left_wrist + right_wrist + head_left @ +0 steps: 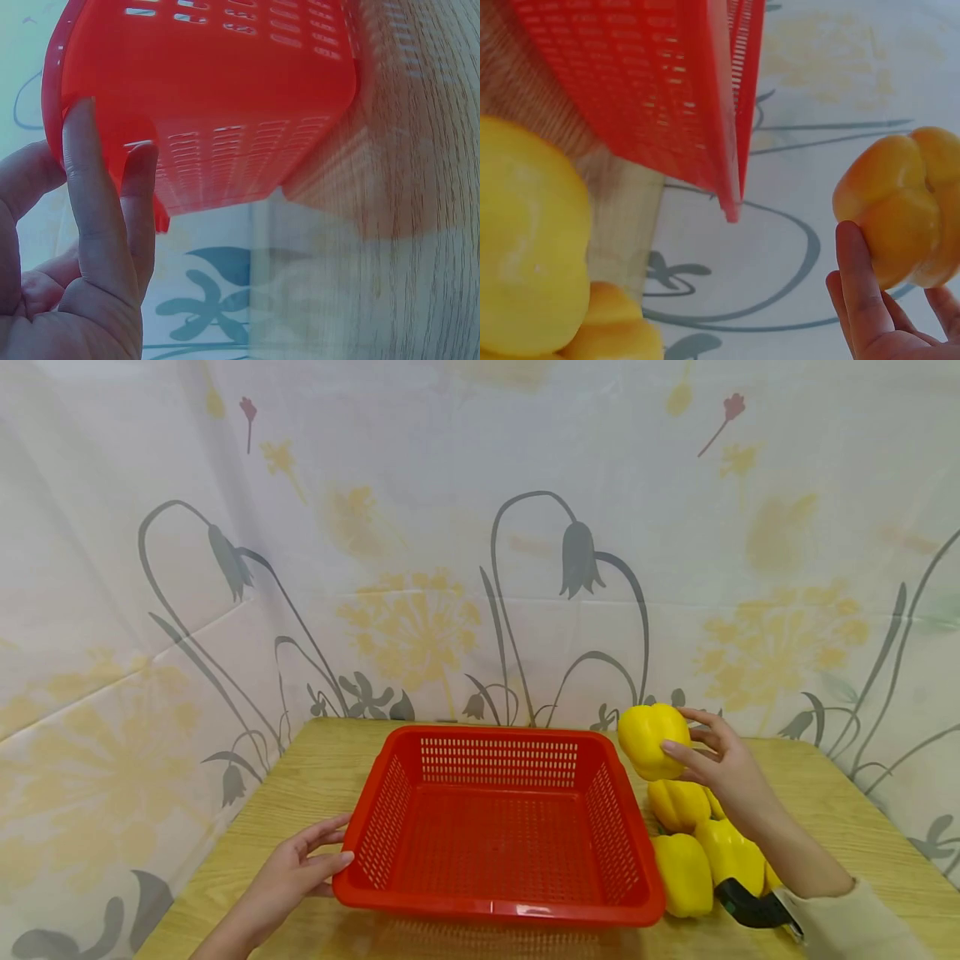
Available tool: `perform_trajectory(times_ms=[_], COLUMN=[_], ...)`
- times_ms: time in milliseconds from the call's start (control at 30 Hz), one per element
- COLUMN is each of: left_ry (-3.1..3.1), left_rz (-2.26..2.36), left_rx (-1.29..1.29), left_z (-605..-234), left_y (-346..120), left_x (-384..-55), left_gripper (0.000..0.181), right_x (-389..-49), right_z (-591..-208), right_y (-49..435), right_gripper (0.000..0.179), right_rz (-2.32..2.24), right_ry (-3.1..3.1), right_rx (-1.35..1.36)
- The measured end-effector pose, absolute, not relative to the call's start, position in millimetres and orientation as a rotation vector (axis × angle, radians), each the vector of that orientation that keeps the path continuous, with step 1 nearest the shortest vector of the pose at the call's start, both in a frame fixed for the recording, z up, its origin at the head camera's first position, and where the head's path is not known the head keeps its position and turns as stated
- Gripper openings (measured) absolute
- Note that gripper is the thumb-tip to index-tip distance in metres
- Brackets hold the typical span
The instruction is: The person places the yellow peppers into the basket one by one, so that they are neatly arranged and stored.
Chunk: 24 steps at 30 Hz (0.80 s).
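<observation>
A yellow bell pepper (pixel 653 741) is held in the air by my right hand (pixel 723 768), thumb on its near side and fingers behind. The right wrist view shows the same pepper (pixel 907 206) against my fingertips (pixel 855 251). Beside and below it stands a red plastic basket (pixel 491 910) with slotted walls and nothing inside. My left hand (pixel 292 877) holds the basket's left rim, its thumb at the edge. From the left wrist, the fingers (pixel 94 195) lie against the outer wall under the rim.
More yellow bell peppers (pixel 682 875) lie grouped on the wooden table (pixel 300 777), right of the basket. A black strap-like object (pixel 750 906) is at my right wrist. A flower-printed cloth (pixel 450 527) hangs behind the table.
</observation>
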<state>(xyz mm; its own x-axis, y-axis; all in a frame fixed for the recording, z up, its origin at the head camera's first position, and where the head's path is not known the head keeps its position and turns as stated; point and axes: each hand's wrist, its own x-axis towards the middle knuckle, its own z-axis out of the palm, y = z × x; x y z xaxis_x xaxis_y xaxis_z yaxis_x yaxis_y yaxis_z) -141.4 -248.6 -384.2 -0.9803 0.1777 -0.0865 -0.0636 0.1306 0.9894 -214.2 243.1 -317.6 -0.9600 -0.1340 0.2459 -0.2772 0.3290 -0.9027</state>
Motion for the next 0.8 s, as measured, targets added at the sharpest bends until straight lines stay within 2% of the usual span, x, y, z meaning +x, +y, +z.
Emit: perform_trajectory(times_ms=[800], left_ry=[2.206], left_rz=[1.956], left_rx=[0.081], left_z=[-385.1], left_y=[-250.3], left_x=[-142.6], left_gripper=[0.066], right_x=[-227.2], right_z=[-308.3], right_y=[190.4], right_gripper=[0.061], right_rz=[1.954], right_ry=[-2.34], right_rx=[0.406])
